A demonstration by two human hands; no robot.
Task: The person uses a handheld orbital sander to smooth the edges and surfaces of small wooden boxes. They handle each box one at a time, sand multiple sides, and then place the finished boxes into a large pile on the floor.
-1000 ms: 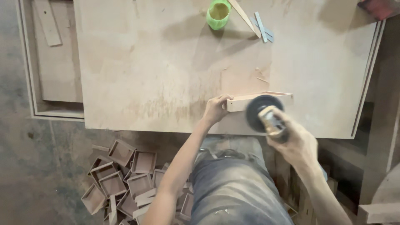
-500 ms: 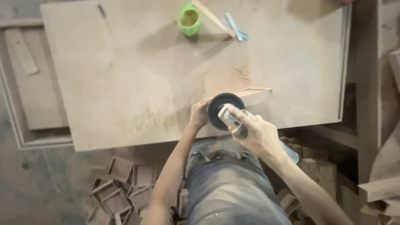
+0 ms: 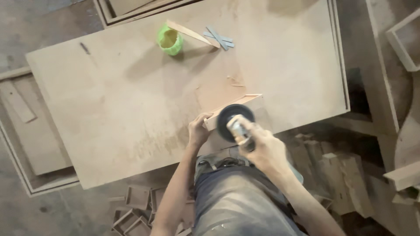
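Note:
A small open wooden box frame point(image 3: 236, 106) lies at the near edge of a large plywood table point(image 3: 131, 100). My left hand point(image 3: 199, 129) grips the frame's near left end and holds it on the table. My right hand point(image 3: 262, 147) is closed around the body of a handheld grinder point(image 3: 238, 129). Its dark round disc point(image 3: 232, 119) sits against the frame's near side.
A green cup point(image 3: 169, 40), a thin wooden stick point(image 3: 192, 32) and grey strips point(image 3: 218, 38) lie at the table's far side. Several small wooden frames point(image 3: 140, 209) are piled on the floor near my legs. Wooden blocks point(image 3: 337, 170) and panels stand at the right.
The view has shifted and tilted, so the table now sits at an angle. Both hands keep their hold, with the disc still at the frame.

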